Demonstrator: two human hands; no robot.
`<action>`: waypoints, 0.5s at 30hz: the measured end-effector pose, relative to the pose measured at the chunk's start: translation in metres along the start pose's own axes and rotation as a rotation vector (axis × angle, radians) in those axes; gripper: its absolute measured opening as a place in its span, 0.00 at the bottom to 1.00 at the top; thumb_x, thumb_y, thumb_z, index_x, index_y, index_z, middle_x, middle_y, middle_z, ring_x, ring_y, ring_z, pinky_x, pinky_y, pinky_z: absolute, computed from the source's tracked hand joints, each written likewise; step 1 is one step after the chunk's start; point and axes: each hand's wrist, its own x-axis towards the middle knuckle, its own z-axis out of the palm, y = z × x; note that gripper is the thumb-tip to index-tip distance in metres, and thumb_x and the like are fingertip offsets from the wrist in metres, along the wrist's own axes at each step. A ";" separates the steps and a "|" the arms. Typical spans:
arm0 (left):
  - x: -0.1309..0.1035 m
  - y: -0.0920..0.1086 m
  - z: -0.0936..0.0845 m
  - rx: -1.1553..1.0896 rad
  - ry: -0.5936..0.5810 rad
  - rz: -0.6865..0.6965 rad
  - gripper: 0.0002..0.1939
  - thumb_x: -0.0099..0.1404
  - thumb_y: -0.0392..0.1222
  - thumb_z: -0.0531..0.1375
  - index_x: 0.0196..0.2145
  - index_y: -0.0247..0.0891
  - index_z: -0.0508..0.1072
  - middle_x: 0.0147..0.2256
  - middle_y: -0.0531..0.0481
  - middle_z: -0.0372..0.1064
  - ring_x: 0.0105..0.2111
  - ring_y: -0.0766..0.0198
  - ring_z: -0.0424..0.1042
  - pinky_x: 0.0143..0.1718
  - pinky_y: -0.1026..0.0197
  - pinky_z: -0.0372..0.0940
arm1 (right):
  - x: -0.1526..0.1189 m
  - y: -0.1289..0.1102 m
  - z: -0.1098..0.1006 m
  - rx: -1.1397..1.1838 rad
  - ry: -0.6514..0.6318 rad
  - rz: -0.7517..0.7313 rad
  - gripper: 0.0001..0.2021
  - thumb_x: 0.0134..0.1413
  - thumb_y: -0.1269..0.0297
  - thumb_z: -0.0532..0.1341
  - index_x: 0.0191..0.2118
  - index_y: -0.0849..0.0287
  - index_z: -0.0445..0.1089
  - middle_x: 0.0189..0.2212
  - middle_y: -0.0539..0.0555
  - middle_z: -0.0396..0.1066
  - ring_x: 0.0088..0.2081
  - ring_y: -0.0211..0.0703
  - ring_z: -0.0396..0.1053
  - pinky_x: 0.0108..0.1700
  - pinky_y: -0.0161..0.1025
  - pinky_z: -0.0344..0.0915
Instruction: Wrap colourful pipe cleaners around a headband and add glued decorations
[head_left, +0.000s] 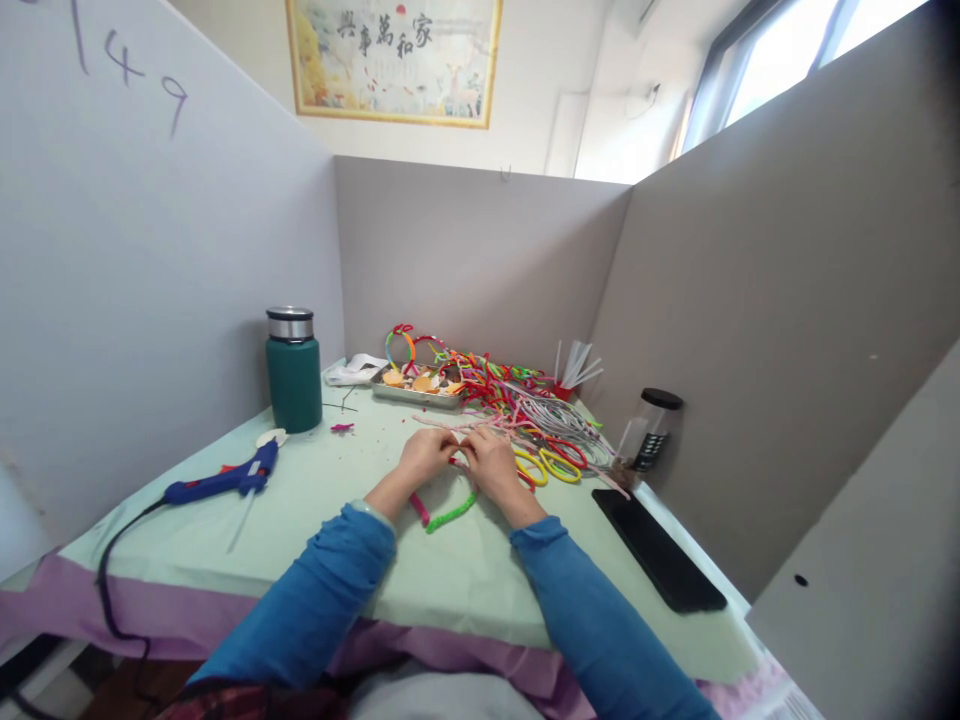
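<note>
My left hand (427, 456) and my right hand (489, 464) meet over the middle of the table, fingers closed in a pinch at the upper part of a pipe-cleaner loop. The loop shows a fuzzy green stretch (452, 514) and a pink stretch below my hands; a bit of red appears between them. Exactly what the fingertips pinch is partly hidden. Close to my right hand lie yellow scissors handles (551, 466). Beyond them spreads a tangled heap of coloured pipe cleaners (502, 385), with silver-grey strands (559, 420) at its right.
To the left stand a green bottle (294, 375) and a blue glue gun (221, 483) with its cord. A metal tray (412, 395) holds small pieces at the back. At the right are a clear jar (646, 432) and a black phone (660, 550). Grey partitions (480, 250) enclose the table.
</note>
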 end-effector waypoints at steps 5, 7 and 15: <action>0.002 -0.004 0.001 -0.062 -0.006 -0.001 0.11 0.58 0.39 0.55 0.31 0.39 0.78 0.30 0.49 0.76 0.30 0.65 0.70 0.30 0.65 0.56 | 0.000 0.003 0.004 0.050 0.024 0.064 0.05 0.55 0.69 0.55 0.32 0.59 0.69 0.33 0.55 0.69 0.36 0.42 0.64 0.38 0.38 0.54; 0.003 -0.007 0.002 -0.096 0.000 0.004 0.11 0.57 0.39 0.55 0.31 0.39 0.78 0.29 0.49 0.76 0.29 0.65 0.70 0.30 0.65 0.56 | 0.001 0.005 0.006 0.112 0.054 0.090 0.05 0.54 0.69 0.55 0.30 0.59 0.68 0.32 0.54 0.69 0.36 0.43 0.64 0.38 0.37 0.55; 0.008 -0.005 0.009 -0.642 -0.100 -0.177 0.09 0.53 0.42 0.59 0.25 0.33 0.73 0.21 0.50 0.71 0.20 0.68 0.65 0.25 0.66 0.58 | 0.008 0.003 0.019 0.614 0.187 0.320 0.06 0.49 0.64 0.55 0.25 0.58 0.65 0.23 0.50 0.67 0.28 0.41 0.62 0.33 0.37 0.58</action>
